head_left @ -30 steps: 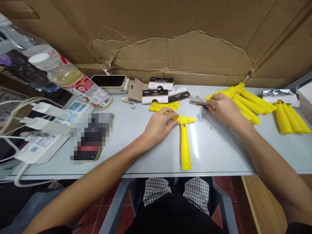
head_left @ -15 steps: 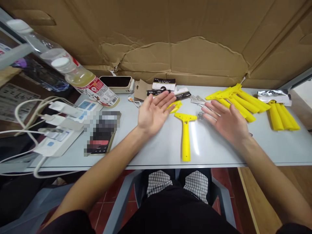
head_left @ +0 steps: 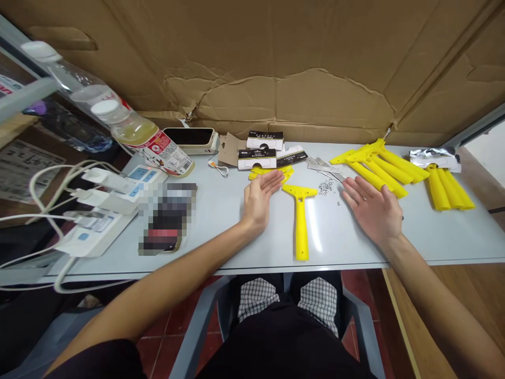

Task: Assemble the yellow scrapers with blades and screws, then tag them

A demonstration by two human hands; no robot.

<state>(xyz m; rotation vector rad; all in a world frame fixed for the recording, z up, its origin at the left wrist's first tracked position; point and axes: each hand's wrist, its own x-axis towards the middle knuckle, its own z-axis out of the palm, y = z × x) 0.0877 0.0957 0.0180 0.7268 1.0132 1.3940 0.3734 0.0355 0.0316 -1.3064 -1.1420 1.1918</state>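
My left hand is open and empty, fingers stretched out, left of a yellow scraper handle lying on the table. Right of that handle, my right hand is also open with nothing in it. Small screws lie between the hands, with metal blades behind them. Flat yellow pieces sit just past my left fingertips. Beyond my right hand several yellow handles are piled up, and more yellow handles lie farther right by a silvery packet.
Black-and-white boxes stand at the back before a cardboard wall. On the left are bottles, a power strip with cables, a blurred-out phone, a white device and a short cable.
My left hand has turned edge-on and moved slightly down and right, uncovering boxes and flat yellow pieces. My right hand has shifted slightly right and down, showing more screws and blades.
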